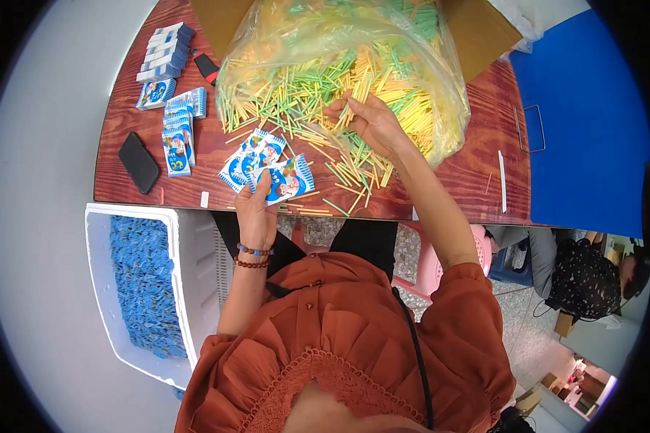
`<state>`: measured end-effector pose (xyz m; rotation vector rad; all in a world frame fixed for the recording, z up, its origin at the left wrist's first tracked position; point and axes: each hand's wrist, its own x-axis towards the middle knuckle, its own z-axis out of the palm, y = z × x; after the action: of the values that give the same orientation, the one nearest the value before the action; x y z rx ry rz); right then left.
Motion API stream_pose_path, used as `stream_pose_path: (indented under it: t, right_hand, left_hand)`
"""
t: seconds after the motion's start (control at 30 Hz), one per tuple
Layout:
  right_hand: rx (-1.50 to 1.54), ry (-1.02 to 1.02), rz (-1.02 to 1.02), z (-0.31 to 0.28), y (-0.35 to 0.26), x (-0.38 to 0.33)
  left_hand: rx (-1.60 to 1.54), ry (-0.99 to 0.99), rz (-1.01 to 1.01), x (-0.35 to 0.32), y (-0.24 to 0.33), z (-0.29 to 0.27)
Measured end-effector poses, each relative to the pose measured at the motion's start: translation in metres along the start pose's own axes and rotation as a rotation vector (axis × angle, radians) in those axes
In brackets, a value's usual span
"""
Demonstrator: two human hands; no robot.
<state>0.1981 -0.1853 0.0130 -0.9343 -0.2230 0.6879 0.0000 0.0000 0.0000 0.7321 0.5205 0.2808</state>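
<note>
White bin (pixel 195 245) of blue packets sits nearest, left hand (pixel 256 209) pinches a fan of blue-white packets (pixel 267 169) above the wooden table (pixel 477 173) edge, right hand (pixel 372 123) farther in pinches yellow-green sticks (pixel 296 94) from the plastic bag (pixel 440 108).

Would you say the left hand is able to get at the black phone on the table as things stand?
Probably not at once: the left hand holds a fan of blue packets. Otherwise the wooden table looks bare between it and the black phone.
</note>
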Motion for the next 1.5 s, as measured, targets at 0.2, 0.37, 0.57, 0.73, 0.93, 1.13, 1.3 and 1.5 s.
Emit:
stream_pose_path:
  t: [0.2,0.37,0.57,0.73,0.93,1.13,1.3,1.5]
  right_hand:
    - [-0.150,0.078,-0.006,-0.005,0.003,0.005]
    - [-0.648,0.051,-0.094,-0.006,0.017,0.005]
    - [-0.685,0.091,-0.128,-0.003,0.025,0.002]
    - [-0.754,0.067,-0.122,0.005,0.018,0.000]
    - [-0.884,0.070,-0.112,-0.009,0.030,0.002]
    - [-0.321,0.137,-0.124,-0.004,0.010,0.007]
    - [-0.327,0.110,-0.137,-0.002,0.012,0.002]
    - [-1.133,0.040,-0.166,0.007,0.028,-0.015]
  left_hand:
    - [-0.004,0.021,-0.010,0.003,-0.003,-0.002]
    - [-0.009,0.016,-0.014,0.001,-0.001,0.001]
    - [-0.009,0.016,-0.018,0.001,0.001,-0.004]
    - [-0.019,0.027,-0.003,0.000,0.001,0.001]
    - [-0.020,0.027,-0.018,0.001,0.000,0.000]
    - [-0.024,0.014,-0.013,-0.002,0.003,0.000]
    - [-0.022,0.013,-0.021,0.001,0.000,0.001]
    - [-0.041,0.013,-0.023,0.002,0.001,0.003]
